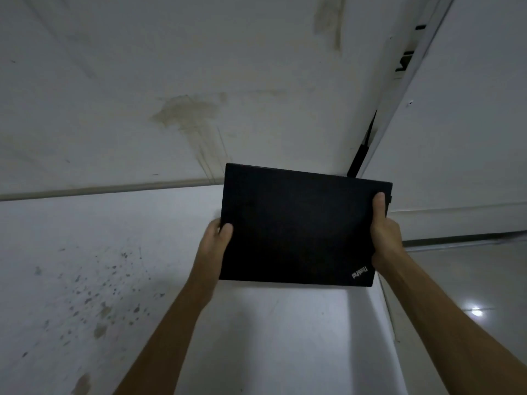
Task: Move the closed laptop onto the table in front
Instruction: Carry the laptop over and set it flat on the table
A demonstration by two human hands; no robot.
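Note:
A closed black laptop with a small logo at its near right corner is held in the middle of the view, above the white table. My left hand grips its left edge, thumb on the lid. On the right edge, my right hand holds it the same way. Whether the laptop touches the table top cannot be told; its far edge reaches over the table's back edge.
The table top is stained with dark specks at the left. A stained white wall rises behind it. A black cable runs down the wall corner at the right. Tiled floor shows past the table's right edge.

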